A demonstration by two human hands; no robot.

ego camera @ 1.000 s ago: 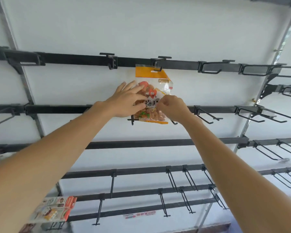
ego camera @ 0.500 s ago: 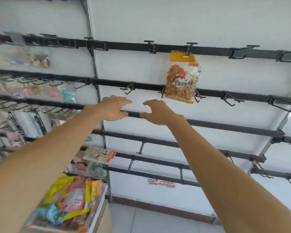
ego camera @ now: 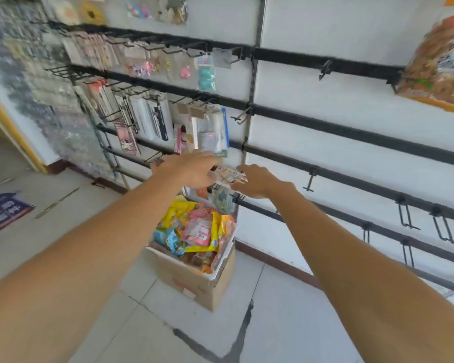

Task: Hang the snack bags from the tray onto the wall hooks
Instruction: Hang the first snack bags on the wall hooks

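An orange-topped snack bag of brown snacks hangs from a wall hook at the upper right, far from both hands. A cardboard box on the floor by the wall is heaped with colourful snack bags. My left hand and my right hand reach out side by side above the box with relaxed fingers, holding nothing. A small pale packet on a low wall hook shows between them; I cannot tell whether either hand touches it.
Black rails with bare double hooks run along the white wall on the right. To the left, a rack is packed with hanging packets. A blue sign lies on the tiled floor.
Both hands have let go of the hung snack bag and dropped down and left toward the box. My view has swung down and left, so the hung bag sits at the upper right.
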